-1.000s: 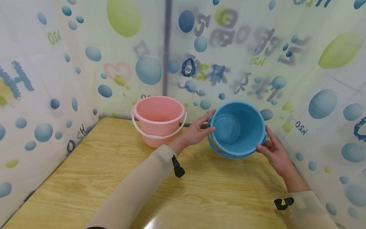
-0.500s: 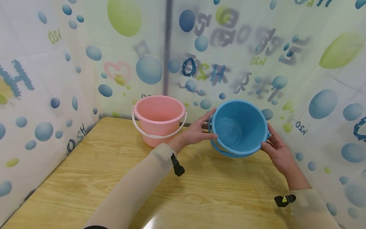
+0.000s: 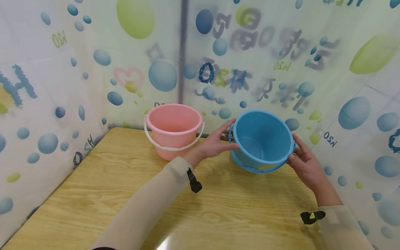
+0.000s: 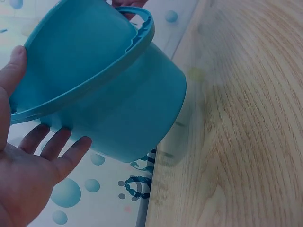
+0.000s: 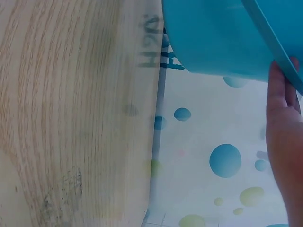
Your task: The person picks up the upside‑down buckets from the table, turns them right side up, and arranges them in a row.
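Between my two hands is a blue bucket (image 3: 265,139), its mouth tilted toward me. My left hand (image 3: 215,144) grips its left rim; in the left wrist view the thumb is at the rim and the other fingers lie against the outer wall below. My right hand (image 3: 304,166) holds the opposite rim, thumb at the front and fingers along the side. A blue handle (image 3: 259,170) hangs across the bucket's front. Whether its base touches the table cannot be told. Left of my left hand stands a pink bucket (image 3: 173,139) upright, its white handle (image 3: 170,149) hanging down in front.
A wood-grain table (image 3: 218,211) spreads beneath both arms. Curtains printed with blue and green drops surround it at the left, back (image 3: 265,41) and right. The back curtain rises close behind both buckets.
The blue bucket has tipped back toward upright, so less of its inside bottom shows, and it has shifted slightly right. Both hands keep hold of it. The pink bucket stays put.
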The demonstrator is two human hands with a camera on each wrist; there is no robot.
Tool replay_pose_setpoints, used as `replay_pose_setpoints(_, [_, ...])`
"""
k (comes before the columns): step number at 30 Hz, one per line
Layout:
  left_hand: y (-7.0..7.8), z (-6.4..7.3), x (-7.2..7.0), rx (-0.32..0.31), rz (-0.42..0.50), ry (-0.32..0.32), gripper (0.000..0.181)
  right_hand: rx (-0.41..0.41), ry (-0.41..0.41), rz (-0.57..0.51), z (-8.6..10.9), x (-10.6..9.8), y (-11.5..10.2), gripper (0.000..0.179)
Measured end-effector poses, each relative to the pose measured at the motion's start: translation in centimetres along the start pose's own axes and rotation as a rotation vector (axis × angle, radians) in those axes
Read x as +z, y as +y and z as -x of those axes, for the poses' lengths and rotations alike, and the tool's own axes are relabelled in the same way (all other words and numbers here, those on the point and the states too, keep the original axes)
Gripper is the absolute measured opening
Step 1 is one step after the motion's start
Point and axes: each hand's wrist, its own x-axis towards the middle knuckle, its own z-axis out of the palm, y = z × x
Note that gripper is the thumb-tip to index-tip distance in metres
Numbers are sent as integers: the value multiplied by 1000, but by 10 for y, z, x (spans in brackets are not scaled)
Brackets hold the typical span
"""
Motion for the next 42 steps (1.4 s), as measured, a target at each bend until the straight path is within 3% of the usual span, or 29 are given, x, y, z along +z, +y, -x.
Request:
replay_pose_setpoints(5, [2,-1,1,-18,20,10,98,27,-21,1,0,-1,-1,76])
replay_pose_setpoints(16, [0,-9,6,-41,64,42,89,91,63,100,-7,-1,-4,71])
replay_pose_setpoints(29, [-12,-22,21,-102,178,74,85,203,95,105,-20,-8,7,74])
replay_pose_setpoints(37, [-22,-31,29,-131,186,91,91,215,82,33,-22,-13,20,72])
replay_pose_setpoints(42, [-25,-34,32,-137,200,97,93,266,87,77,-22,-15,22,72])
